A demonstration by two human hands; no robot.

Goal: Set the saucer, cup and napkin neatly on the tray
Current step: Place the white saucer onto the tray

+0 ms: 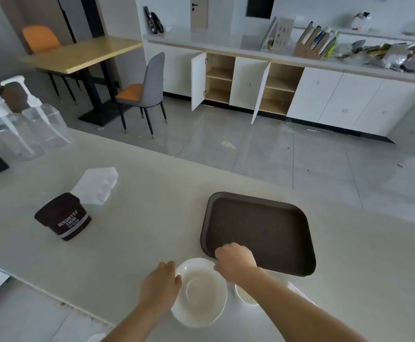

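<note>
Beside the tray (258, 233), your hands pinch opposite rims of the saucer (200, 292): left hand (160, 283) outer rim, right hand (234, 261) tray-side rim.

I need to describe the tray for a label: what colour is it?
The tray is plain dark brown, with no pattern; it shows best in the head view.

Office pantry: cabinets (324, 99), counter (152, 193), chairs (147, 92)
</note>
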